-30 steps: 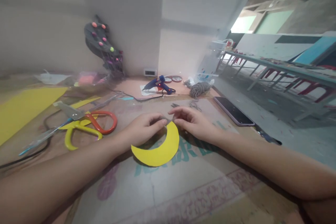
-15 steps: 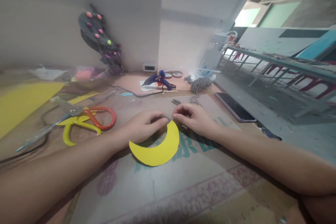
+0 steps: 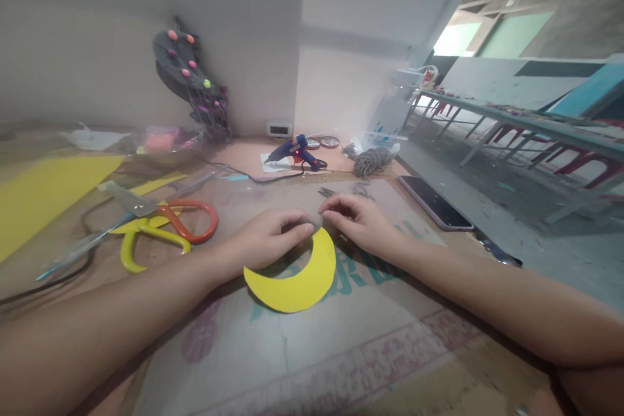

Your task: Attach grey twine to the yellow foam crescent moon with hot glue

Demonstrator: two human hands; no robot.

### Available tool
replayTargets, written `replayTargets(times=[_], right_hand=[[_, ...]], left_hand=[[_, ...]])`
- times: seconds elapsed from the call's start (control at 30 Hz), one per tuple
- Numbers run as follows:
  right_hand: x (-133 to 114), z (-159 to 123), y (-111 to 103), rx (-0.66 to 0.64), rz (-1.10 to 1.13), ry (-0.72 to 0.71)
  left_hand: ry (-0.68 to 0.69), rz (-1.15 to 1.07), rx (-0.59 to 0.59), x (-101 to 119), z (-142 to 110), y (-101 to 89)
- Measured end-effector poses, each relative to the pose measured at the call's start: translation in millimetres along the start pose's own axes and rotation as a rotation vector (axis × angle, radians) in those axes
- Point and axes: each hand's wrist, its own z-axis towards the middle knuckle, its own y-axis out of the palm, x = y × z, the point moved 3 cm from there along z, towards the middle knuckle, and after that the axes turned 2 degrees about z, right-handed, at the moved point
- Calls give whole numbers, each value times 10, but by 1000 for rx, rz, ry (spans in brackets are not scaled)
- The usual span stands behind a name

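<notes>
A yellow paper crescent (image 3: 297, 291) is held above the board by its upper tip, pinched between the thumb and fingers of my left hand (image 3: 277, 234). Grey material, which looks like yarn, shows at that tip between the hands. My right hand (image 3: 358, 224) is closed in a pinch right beside the tip, thumb against fingertips. Whatever lies in that pinch is too small to make out. Just beyond the right hand lie small snips (image 3: 325, 192) and a loose loop of grey yarn (image 3: 361, 190).
Large scissors (image 3: 190, 221) with red and yellow handles lie at left near yellow sheets (image 3: 49, 195). Behind stand a blue glue gun (image 3: 295, 151), grey yarn (image 3: 373, 161) and a decorated dark crescent (image 3: 180, 68). A phone (image 3: 436, 203) rests at the right edge.
Both hands hold nearly the same pose at the crescent's tip. Slightly more grey material shows between them. The whole view has shifted a little.
</notes>
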Motion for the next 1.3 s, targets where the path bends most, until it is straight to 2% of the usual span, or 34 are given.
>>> replayTargets(times=[0.17, 0.3, 0.37, 0.47, 0.57, 0.6, 0.67, 0.77, 0.9, 1.1, 1.3], right_hand=[[-49, -32, -62, 106, 39, -47], [-63, -40, -53, -33, 88, 3], [-72, -39, -35, -91, 38, -24], [-78, -43, -11, -99, -55, -92], [-68, -55, -47, 59, 18, -114], [-69, -62, -77, 138, 42, -140], [-87, -79, -136, 251, 20, -236], [-129, -94, -175, 243, -106, -410], [-129, -98, -156, 181, -224, -511], [-88, -90, -132, 224, -296, -528], [-122, -91, -156, 206, -274, -517]], left_hand=[[-64, -141, 202, -11, 4, -48], [-104, -268, 381, -23, -9, -104], [-106, -302, 418, -16, -19, -119], [-84, -330, 426, -8, -29, -126], [-41, -340, 542, -31, -49, -155], [-27, -317, 619, -40, -64, -175], [-37, -313, 673, -62, -79, -193], [-35, -240, 546, -41, -68, -176], [5, -214, 431, 15, -65, -149], [4, -251, 436, 48, -76, -139], [-185, -429, 444, -6, -63, -129]])
